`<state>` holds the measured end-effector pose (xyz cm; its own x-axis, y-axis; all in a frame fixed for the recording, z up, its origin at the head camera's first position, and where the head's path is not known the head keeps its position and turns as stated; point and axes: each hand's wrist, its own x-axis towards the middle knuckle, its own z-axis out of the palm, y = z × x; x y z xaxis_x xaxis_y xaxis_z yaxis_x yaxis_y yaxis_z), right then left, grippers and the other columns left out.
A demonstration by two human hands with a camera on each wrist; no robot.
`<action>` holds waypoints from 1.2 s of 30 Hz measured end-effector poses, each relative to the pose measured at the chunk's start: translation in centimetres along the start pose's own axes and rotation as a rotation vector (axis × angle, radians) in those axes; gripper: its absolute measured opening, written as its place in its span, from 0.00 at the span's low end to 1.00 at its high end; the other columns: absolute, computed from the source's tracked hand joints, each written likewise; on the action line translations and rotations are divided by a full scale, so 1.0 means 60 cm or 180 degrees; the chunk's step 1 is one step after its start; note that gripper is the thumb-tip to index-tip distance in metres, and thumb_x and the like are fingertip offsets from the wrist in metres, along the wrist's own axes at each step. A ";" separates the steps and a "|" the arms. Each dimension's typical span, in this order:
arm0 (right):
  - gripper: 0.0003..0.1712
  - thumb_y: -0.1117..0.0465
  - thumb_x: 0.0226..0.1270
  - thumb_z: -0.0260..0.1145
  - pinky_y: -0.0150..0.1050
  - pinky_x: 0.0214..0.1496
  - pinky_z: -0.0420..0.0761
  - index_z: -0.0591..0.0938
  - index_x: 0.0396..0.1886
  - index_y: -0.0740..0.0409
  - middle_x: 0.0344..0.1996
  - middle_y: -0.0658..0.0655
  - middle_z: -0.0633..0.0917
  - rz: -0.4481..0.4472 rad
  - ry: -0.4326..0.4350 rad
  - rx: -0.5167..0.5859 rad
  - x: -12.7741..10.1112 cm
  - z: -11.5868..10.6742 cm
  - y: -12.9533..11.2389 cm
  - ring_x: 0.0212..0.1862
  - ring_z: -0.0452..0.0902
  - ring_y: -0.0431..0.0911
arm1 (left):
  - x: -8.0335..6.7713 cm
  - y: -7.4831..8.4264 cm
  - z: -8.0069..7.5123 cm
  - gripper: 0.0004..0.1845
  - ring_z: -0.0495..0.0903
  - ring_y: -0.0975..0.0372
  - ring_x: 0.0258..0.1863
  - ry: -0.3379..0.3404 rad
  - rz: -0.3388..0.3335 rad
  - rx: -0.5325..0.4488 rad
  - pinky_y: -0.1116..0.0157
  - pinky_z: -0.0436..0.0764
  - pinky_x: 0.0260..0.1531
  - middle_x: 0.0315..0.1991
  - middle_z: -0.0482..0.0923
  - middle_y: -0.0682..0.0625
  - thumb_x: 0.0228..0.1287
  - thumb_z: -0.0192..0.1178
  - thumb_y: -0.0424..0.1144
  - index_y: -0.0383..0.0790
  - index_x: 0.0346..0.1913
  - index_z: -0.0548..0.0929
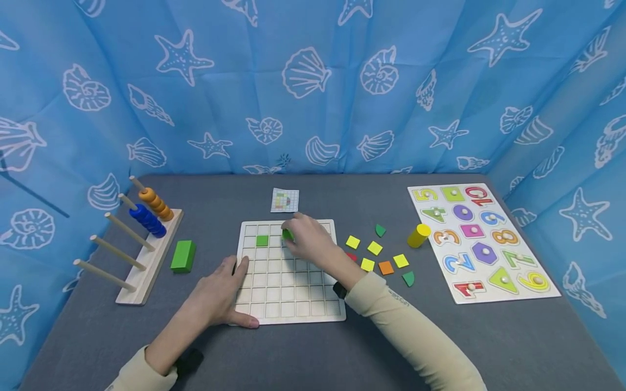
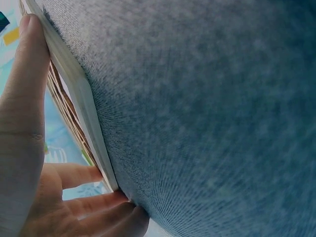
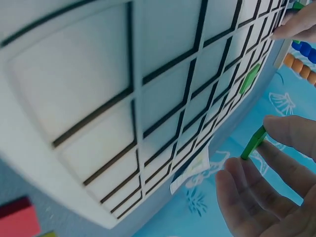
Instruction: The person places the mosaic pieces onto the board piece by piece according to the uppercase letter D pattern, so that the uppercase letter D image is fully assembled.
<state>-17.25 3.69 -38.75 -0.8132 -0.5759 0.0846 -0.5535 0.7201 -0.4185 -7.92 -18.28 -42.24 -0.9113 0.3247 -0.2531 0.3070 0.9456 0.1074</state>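
Observation:
A white grid board (image 1: 274,309) lies mid-table with one green square tile (image 1: 262,240) set in a cell near its top left. My right hand (image 1: 305,239) pinches a second green tile (image 1: 287,234) over the board's upper rows; in the right wrist view that green tile (image 3: 253,143) stands on edge between fingertips (image 3: 291,136) above the grid board (image 3: 98,98). My left hand (image 1: 222,293) rests flat against the board's left edge with straight fingers; the left wrist view shows its fingers (image 2: 19,98) along the board's edge (image 2: 79,98).
Loose yellow, orange, red and green tiles (image 1: 375,248) lie right of the board, with a yellow cylinder (image 1: 418,235) and a number puzzle (image 1: 481,239) beyond. A small pattern card (image 1: 285,200) sits behind the board. A peg rack with rings (image 1: 146,239) and a green block (image 1: 183,256) stand left.

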 end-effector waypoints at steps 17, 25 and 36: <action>0.10 0.66 0.67 0.71 0.41 0.44 0.86 0.90 0.46 0.60 0.44 0.58 0.89 0.0139 -0.0157 -0.0090 0.040 0.038 -0.023 0.47 0.85 0.50 | -0.004 -0.001 0.000 0.74 0.74 0.35 0.67 0.0086 0.0082 -0.0013 0.43 0.86 0.44 0.69 0.65 0.25 0.31 0.74 0.79 0.29 0.76 0.63; 0.11 0.67 0.66 0.71 0.39 0.43 0.88 0.90 0.48 0.60 0.47 0.59 0.89 0.0236 -0.0239 -0.0084 0.045 0.047 -0.024 0.47 0.86 0.49 | -0.003 0.001 0.001 0.74 0.73 0.35 0.67 0.0076 0.0065 0.0002 0.42 0.85 0.46 0.70 0.65 0.25 0.31 0.74 0.79 0.30 0.76 0.63; 0.13 0.64 0.65 0.73 0.41 0.45 0.89 0.89 0.48 0.60 0.47 0.58 0.89 0.0332 -0.0306 -0.0113 0.048 0.051 -0.024 0.48 0.87 0.50 | -0.004 0.001 0.001 0.74 0.73 0.36 0.68 0.0062 0.0058 -0.0005 0.42 0.85 0.48 0.70 0.65 0.26 0.31 0.74 0.79 0.30 0.76 0.62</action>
<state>-18.26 -0.21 -40.70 -0.8466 -0.5303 -0.0452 -0.4743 0.7902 -0.3881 -7.68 -18.28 -42.25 -0.9107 0.3415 -0.2325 0.3233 0.9395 0.1133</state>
